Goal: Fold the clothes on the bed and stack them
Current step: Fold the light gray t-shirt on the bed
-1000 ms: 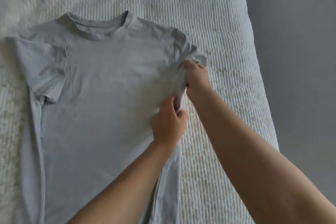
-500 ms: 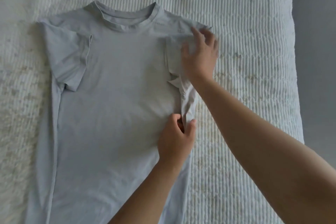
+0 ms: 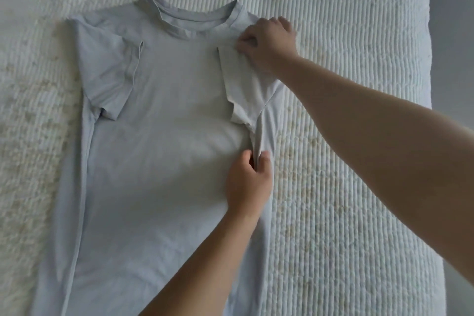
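Gripping one grey T-shirt (image 3: pixel 164 151), left hand (image 3: pixel 247 182) and right hand (image 3: pixel 269 42)

The T-shirt (image 3: pixel 166 161) hem is cut off by the lower edge, the left hand (image 3: pixel 247 182) covers part of its side seam, and both forearms exit frame.

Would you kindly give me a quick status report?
Left hand pinching shirt side seam. Right hand gripping shoulder. Both sleeves folded in. Nothing in the way.
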